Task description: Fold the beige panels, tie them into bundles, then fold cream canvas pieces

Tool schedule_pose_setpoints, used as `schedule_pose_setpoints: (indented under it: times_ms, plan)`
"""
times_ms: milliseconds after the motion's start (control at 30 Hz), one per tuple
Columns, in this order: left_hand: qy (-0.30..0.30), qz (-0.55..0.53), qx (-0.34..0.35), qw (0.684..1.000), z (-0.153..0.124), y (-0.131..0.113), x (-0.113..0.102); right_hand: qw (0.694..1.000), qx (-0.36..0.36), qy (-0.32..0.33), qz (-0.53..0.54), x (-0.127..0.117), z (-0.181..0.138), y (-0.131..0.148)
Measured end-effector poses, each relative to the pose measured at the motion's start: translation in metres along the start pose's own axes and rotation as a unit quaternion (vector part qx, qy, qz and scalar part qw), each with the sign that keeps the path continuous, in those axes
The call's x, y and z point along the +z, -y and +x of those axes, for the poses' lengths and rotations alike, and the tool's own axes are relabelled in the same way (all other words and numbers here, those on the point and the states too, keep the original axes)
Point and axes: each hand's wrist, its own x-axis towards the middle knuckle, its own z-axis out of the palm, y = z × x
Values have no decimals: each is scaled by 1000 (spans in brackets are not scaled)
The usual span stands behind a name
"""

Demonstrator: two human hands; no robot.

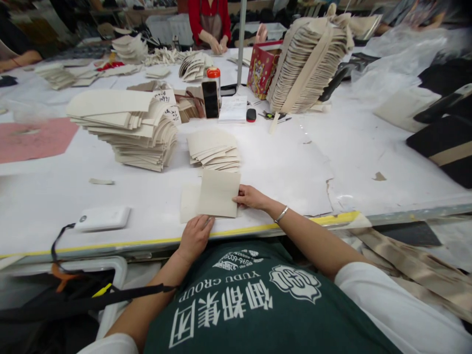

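Observation:
A pale beige rectangular panel (220,192), stiff like card or backed cloth, is in front of me near the table's front edge. My right hand (252,196) pinches its right edge between thumb and fingers. At its lower left corner are the bent, closed fingers of my left hand (196,237); the thumb side is partly hidden. Another pale piece (190,204) lies flat under the panel and shows to its left. Just beyond is a small fanned stack of similar panels (216,150), with a taller stack (129,125) to its left.
A white power bank (103,219) with a cable lies at left. Farther back stand a phone (210,100), a red patterned box (262,69) and a large tied bundle of panels (313,61). A metal pole (241,42) rises mid-table. Across the table, a person in red (210,24) works.

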Motion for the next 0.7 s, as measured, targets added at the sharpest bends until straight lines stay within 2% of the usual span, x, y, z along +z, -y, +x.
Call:
schedule_pose_setpoints:
  times_ms: [133, 300, 433, 633, 700]
  plan:
    - [5, -16, -4, 1000, -9, 3, -4, 1000, 16, 19, 10, -2, 2, 2]
    - [-38, 45, -80, 995, -24, 10, -11, 999, 44, 19, 18, -1, 1, 6]
    - [-27, 40, -67, 997, -30, 17, -12, 998, 60, 27, 8, 0, -3, 12]
    - [-63, 17, -27, 998, -29, 22, -18, 997, 2, 75, -36, 7, -4, 26]
    - [-64, 14, -24, 998, -29, 22, -20, 996, 7, 80, -45, 12, -2, 26]
